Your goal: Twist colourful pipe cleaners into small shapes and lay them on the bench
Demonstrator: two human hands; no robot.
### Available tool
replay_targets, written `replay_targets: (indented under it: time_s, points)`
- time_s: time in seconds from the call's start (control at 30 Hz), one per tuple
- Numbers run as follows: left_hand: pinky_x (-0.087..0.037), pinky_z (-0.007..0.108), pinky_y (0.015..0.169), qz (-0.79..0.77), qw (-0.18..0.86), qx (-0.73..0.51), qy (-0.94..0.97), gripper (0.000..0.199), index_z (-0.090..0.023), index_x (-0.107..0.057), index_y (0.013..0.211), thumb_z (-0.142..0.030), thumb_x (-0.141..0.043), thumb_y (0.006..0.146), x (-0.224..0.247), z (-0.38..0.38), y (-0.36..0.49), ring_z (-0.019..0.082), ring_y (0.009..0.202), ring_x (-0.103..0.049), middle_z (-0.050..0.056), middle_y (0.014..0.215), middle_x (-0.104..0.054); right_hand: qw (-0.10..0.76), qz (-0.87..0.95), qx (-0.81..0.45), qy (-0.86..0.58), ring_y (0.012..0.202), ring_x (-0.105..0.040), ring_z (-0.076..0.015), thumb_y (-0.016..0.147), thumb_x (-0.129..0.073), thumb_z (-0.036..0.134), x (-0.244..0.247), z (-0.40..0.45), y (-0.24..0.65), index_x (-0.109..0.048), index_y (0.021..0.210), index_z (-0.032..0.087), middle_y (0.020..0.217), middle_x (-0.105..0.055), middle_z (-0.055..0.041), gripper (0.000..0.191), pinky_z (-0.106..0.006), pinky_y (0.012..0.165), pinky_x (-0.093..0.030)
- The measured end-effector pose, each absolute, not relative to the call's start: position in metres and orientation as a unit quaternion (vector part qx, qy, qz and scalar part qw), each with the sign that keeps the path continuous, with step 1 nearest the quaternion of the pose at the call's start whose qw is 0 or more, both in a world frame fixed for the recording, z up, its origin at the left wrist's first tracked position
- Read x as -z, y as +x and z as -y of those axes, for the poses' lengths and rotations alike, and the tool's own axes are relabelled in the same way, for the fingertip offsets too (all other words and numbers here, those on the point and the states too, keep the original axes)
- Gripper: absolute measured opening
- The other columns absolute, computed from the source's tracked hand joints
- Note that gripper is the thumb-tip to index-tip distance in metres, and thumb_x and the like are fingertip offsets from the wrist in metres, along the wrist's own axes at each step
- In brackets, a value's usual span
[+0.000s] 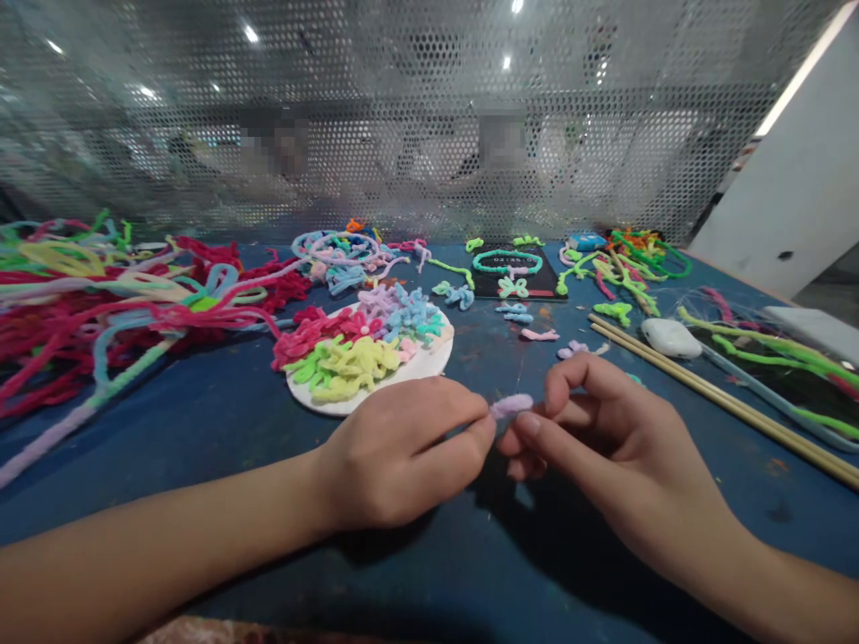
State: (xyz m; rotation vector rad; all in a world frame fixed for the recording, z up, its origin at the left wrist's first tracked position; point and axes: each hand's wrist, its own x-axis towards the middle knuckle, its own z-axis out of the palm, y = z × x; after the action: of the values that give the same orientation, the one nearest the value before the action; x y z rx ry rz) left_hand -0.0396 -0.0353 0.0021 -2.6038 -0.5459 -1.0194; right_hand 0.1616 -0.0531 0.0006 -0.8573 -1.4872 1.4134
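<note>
Hands close together, left grip (403, 452) and right grip (604, 438) both pinching lilac pipe cleaner (511, 405).

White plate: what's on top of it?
The white plate holds small bent pipe-cleaner shapes: pink pieces, yellow-green pieces, and blue and lilac pieces. They cover most of its surface, so anything beneath them is hidden.

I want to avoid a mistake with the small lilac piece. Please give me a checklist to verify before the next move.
1. Left hand has a grip on the lilac pipe-cleaner piece: ok.
2. Right hand pinches its other end: ok.
3. Piece lifted off the blue table: ok.
4. White plate of finished shapes apart from both hands: ok.
5. Wooden sticks apart from the right hand: ok.
6. Shape of the piece's hidden ends: cannot tell.
</note>
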Motion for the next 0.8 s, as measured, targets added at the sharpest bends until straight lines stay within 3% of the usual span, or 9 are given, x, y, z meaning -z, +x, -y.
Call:
replay_targets:
  time_s: [0.1,0.27,0.8]
  points:
    - [-0.056,0.028,0.079,0.134,0.203,0.357,-0.902,0.020,-0.011,-0.065,0.086,-0.012,-0.046,0.091,-0.002,0.034,-0.040,0.017,0.077,-0.066,0.009,0.083,-0.071,0.443,0.606,-0.564,-0.344,0.064,-0.068,-0.0120,0.089,-0.057,0.027,-0.001,0.054,0.162,-0.042,0.080,0.023,0.070,-0.067,0.0010,0.018,-0.020,0.058,-0.055]
    - [-0.059,0.030,0.076,0.074,0.271,0.342,-0.897,0.015,-0.010,-0.065,0.078,-0.011,-0.054,0.088,-0.008,0.033,-0.039,0.019,0.078,-0.066,0.010,0.078,-0.070,0.434,0.633,-0.548,-0.332,0.064,-0.067,-0.0099,0.089,-0.058,0.024,-0.002,0.055,0.161,-0.043,0.077,0.023,0.069,-0.065,0.0029,0.019,-0.018,0.060,-0.054]
    - [-0.061,0.029,0.074,0.079,0.281,0.305,-0.907,0.019,-0.012,-0.067,0.074,-0.011,-0.055,0.088,-0.017,0.039,-0.038,0.019,0.076,-0.069,0.008,0.078,-0.073,0.447,0.660,-0.497,-0.343,0.062,-0.065,-0.0088,0.088,-0.056,0.019,-0.001,0.056,0.163,-0.044,0.076,0.023,0.068,-0.063,0.0040,0.018,-0.017,0.058,-0.052]
